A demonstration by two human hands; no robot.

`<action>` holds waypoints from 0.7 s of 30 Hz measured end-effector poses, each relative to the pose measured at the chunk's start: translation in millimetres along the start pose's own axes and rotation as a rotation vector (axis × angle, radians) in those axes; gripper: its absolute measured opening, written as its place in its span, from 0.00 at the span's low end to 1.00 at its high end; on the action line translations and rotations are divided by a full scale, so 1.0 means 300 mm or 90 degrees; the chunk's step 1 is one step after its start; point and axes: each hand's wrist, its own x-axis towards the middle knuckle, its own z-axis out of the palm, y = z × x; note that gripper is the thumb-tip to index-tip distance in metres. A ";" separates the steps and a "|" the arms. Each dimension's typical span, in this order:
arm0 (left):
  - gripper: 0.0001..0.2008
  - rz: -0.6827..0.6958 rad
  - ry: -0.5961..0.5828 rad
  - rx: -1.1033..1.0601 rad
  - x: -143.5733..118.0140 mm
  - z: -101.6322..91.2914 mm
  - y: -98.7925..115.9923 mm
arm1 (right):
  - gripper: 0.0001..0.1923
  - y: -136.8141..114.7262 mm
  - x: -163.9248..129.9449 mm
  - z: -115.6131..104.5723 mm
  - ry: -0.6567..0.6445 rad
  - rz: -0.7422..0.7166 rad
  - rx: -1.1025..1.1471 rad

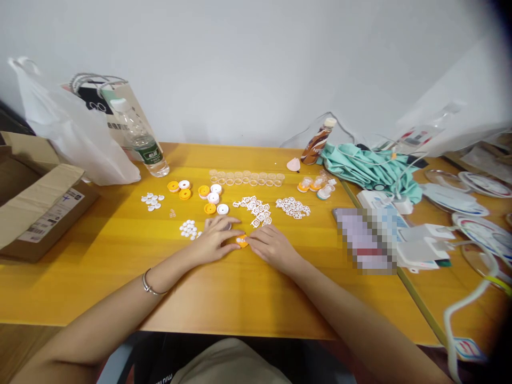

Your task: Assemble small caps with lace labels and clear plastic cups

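Note:
Both my hands rest on a yellow wooden table and meet at a small orange-and-white round part. My left hand, with a silver bracelet on its wrist, pinches the part from the left. My right hand pinches it from the right. Just beyond my fingers lie two heaps of small white square pieces. Left of my left hand sits a cluster of small white discs. Orange and white round caps lie farther back.
A row of clear little cups runs along the back. A plastic water bottle, a white bag and an open cardboard box stand at the left. A brown bottle, green cloth, white chargers and cables crowd the right.

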 end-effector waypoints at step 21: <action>0.16 -0.004 -0.001 -0.015 -0.003 0.005 -0.001 | 0.08 0.003 -0.002 -0.001 0.048 0.005 0.023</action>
